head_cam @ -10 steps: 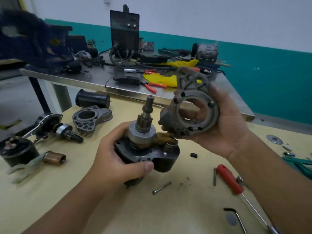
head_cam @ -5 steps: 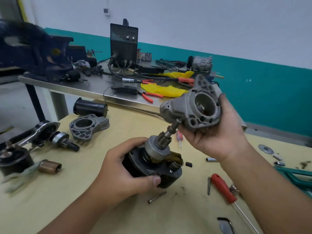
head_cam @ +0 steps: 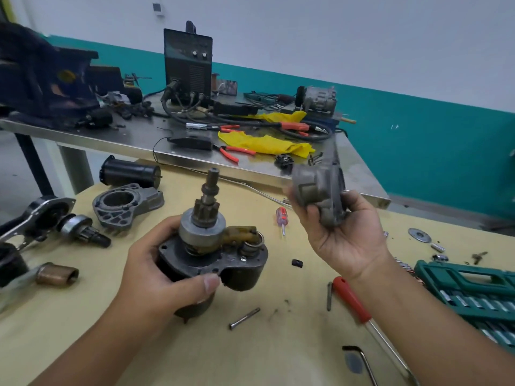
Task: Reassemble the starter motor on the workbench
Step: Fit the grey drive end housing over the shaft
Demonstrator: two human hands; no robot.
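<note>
Above the yellow desk (head_cam: 83,324), the left hand (head_cam: 156,274) grips the heavy, rigid starter motor body (head_cam: 214,263) around its casing, pinion shaft upright; the right hand (head_cam: 345,238) clasps the greasy cast nose housing (head_cam: 317,190) beside it, apart

A person holds a starter motor body (head_cam: 214,263) in the left hand (head_cam: 158,271) and its nose housing (head_cam: 320,193) in the right hand (head_cam: 348,240), apart, above a yellowish surface (head_cam: 167,352).

The left hand's grip wraps the dark body, thumb on its front plate, with the pinion shaft (head_cam: 209,196) pointing up. The right hand cups the grey housing, blurred, up and to the right of the shaft, not touching it. On the surface lie a red-handled screwdriver (head_cam: 354,299), a loose bolt (head_cam: 244,318), a green socket case (head_cam: 473,291) and a spare housing (head_cam: 126,204) at left. A steel table (head_cam: 133,140) with tools stands behind.
</note>
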